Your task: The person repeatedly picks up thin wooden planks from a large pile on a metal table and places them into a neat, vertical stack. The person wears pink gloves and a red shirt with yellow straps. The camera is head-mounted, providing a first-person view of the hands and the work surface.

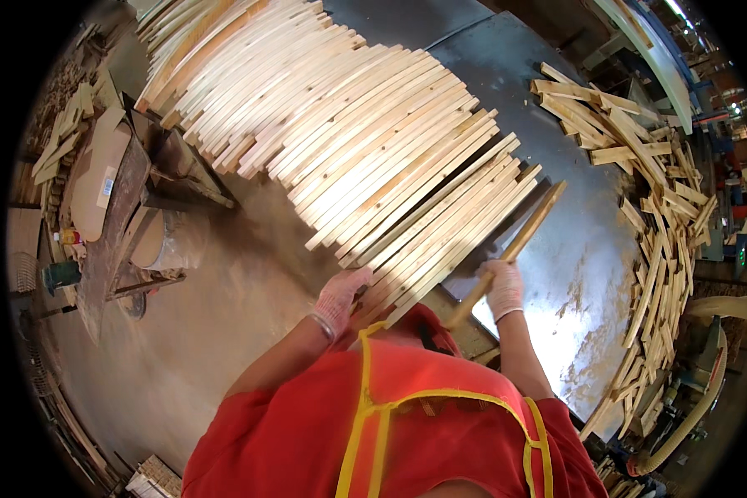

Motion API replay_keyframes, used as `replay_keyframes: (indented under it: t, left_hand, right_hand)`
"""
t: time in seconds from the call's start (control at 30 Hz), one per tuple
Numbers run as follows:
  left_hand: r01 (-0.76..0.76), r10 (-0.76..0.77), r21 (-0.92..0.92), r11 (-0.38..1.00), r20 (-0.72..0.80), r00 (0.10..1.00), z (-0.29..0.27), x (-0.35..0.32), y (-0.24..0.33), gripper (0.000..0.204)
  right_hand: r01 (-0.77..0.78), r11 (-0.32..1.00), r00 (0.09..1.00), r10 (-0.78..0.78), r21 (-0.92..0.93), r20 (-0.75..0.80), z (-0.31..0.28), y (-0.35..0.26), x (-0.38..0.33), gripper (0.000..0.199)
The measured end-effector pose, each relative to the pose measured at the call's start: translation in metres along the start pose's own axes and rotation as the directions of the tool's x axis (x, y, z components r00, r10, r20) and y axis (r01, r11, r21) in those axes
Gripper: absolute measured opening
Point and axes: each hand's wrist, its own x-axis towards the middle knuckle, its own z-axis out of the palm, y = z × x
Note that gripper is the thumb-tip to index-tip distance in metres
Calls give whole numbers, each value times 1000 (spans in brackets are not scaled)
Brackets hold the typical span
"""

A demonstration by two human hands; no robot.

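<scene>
Pale wooden strips [390,141] lie side by side in a long row across the table, with a dark gap between the near group and the rest. My left hand [340,297], in a light glove, is closed at the near left ends of the closest strips; its fingertips are partly hidden. To the right of the row, my gloved right hand [504,286] grips a single wooden strip [533,228]. That strip slants over the bare metal, its far end up and to the right, its near end close to my red apron [448,382].
A heap of loose wooden strips [656,241] lies along the right side of the dark metal tabletop [548,332]. To the left, past the concrete floor [191,332], stand a worn metal stand [124,199] with cardboard and a green container [61,276]. A hose [701,407] curves at lower right.
</scene>
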Motion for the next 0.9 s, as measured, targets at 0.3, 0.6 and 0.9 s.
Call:
replay_keyframes:
  t: [0.3, 0.6, 0.9]
  left_hand:
    - [-173, -11, 589, 790, 295, 956, 71, -25, 116, 89]
    - [-696, 397, 688, 205, 592, 702, 144, -60, 50, 52]
    - [-125, 141, 67, 990, -407, 902, -46, 8, 34, 38]
  right_hand:
    - [-29, 998, 998, 32, -51, 45, 61, 27, 3, 68]
    - [-16, 956, 948, -78, 292, 308, 63, -77, -53, 49]
    - [171, 979, 985, -166, -109, 52, -1, -21, -18, 62]
